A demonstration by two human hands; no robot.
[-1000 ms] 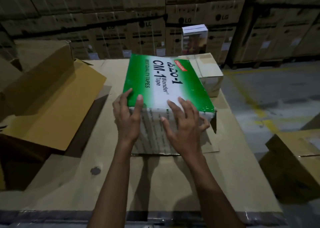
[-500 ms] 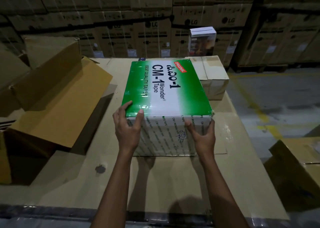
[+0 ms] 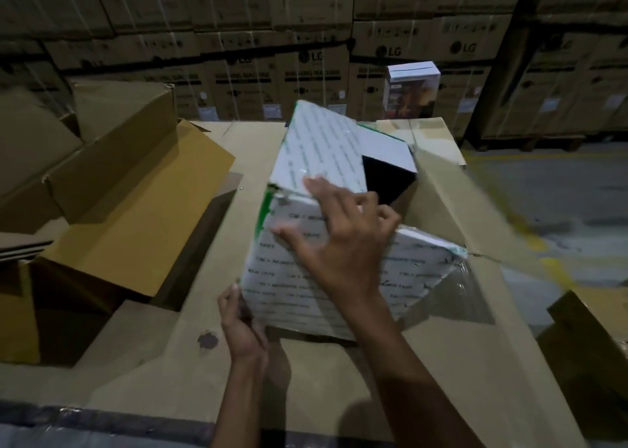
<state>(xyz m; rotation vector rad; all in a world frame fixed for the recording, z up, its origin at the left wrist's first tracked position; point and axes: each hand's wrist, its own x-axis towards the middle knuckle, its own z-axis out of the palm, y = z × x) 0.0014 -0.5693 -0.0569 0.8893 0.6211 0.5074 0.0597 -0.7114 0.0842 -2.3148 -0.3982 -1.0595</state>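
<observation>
The tape box [image 3: 292, 277] stood tipped up on one edge on the desk [image 3: 153, 379], its white printed underside facing the person and one end flap hanging open on a dark inside. The left hand [image 3: 243, 325] gripped its near lower corner, fingers curled round the edge. The right hand [image 3: 343, 240] lay above it on the box, thumb and forefinger spread flat and the outer fingers bent over a flap's edge. An open brown carton [image 3: 136, 216] lay left of the left hand. A taped brown box [image 3: 438, 175] sat just beyond the right hand, with stacked cartons [image 3: 306, 60] far behind.
</observation>
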